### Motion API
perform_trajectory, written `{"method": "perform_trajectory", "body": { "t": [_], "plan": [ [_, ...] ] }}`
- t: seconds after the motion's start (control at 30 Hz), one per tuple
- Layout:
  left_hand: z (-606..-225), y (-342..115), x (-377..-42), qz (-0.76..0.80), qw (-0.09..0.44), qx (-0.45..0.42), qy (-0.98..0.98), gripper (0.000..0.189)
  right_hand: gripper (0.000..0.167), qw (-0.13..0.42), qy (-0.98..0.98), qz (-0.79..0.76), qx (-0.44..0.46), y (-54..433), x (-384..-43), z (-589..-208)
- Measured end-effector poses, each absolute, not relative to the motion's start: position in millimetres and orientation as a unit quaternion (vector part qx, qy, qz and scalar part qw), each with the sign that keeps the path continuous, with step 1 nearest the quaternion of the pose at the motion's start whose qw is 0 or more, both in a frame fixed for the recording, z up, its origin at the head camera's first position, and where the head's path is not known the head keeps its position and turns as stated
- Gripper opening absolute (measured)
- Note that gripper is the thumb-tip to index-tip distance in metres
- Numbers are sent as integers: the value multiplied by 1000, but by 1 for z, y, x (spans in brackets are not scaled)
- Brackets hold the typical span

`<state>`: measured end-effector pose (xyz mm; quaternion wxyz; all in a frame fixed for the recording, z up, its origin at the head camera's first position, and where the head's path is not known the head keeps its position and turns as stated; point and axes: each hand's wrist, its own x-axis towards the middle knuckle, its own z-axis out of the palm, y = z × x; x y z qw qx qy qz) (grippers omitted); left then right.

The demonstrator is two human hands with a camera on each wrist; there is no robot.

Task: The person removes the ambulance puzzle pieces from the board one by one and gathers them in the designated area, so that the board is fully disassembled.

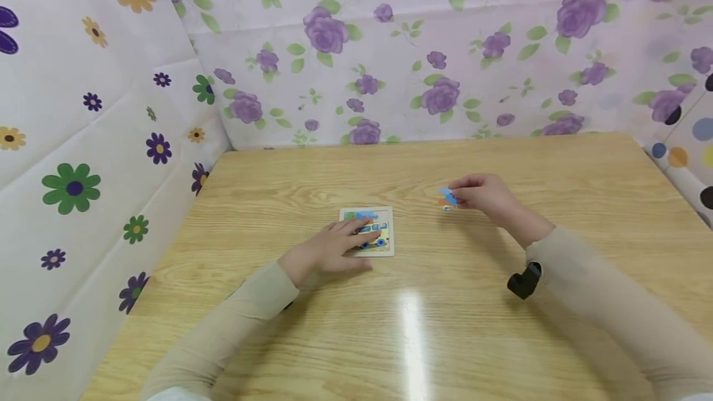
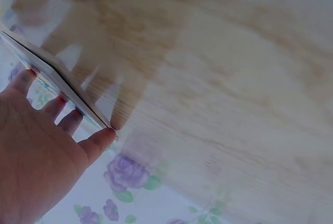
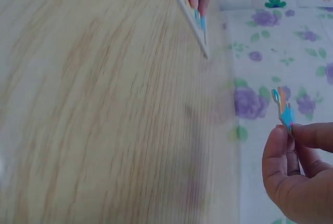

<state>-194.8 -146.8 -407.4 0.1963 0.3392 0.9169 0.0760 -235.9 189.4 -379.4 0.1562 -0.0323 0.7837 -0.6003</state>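
Note:
A small square jigsaw puzzle board (image 1: 366, 253) with a pale frame and a yellow bus picture lies on the table. My left hand (image 1: 337, 246) rests on it with fingers spread, covering its left part. In the left wrist view the fingertips (image 2: 106, 133) touch the board's face and edge (image 2: 54, 78). Off to the right, my right hand (image 1: 487, 197) pinches a puzzle piece (image 1: 447, 197) in blue, orange and white, raised above the table. The right wrist view shows this piece (image 3: 285, 110) between thumb and fingers, partly hidden by them.
The wooden table (image 1: 278, 178) reaches back to a wall cloth (image 1: 390, 79) with purple flowers. Another flowered cloth (image 1: 111, 159) hangs along the left side, and a dotted one (image 1: 687, 135) on the right. A black strap device (image 1: 525, 280) sits at the right sleeve.

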Motion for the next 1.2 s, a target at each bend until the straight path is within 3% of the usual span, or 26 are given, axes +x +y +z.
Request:
{"method": "perform_trajectory", "body": {
  "t": [0.53, 0.77, 1.0, 1.2],
  "plan": [
    [-409, -152, -195, 74, 189, 341, 918, 71, 41, 142, 815, -561, -9, 247, -230, -387],
    [-408, -149, -193, 60, 194, 340, 918, 71, 39, 160, 835, -527, -13, 267, -228, -399],
    [-407, -146, -191, 68, 193, 347, 915, 69, 39, 175, 851, -496, 4, 276, -227, -411],
    [-412, -145, -192, 62, 178, 351, 917, 67, 36, 157, 868, -472, 11, 277, -228, -413]
  ]
}}
